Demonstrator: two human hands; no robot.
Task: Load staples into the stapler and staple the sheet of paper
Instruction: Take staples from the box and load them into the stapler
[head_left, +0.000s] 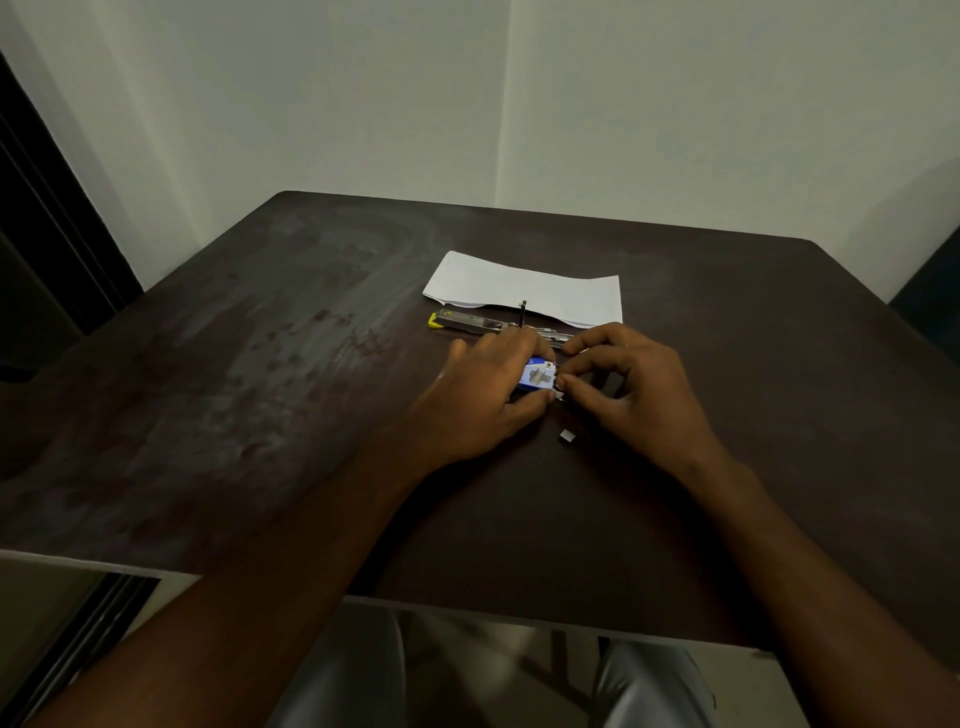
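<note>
Legs (649, 686) in grey cloth show under the near edge of the dark surface (260, 389). On it, a little before my hands, one short piece of staples (567, 435) lies alone. My left grip (483, 395) holds the small blue staple box (537, 375), with the fingers curled over its top. My right grip (639, 395) pinches the right end of this box with thumb and forefinger; what sits between the tips is too small to tell. Just behind both lies the stapler (467, 322), opened out long, its yellow end to the left. The white sheet of paper (524, 291) lies just beyond it.

head-worn view, downward over table (260, 364)
</note>
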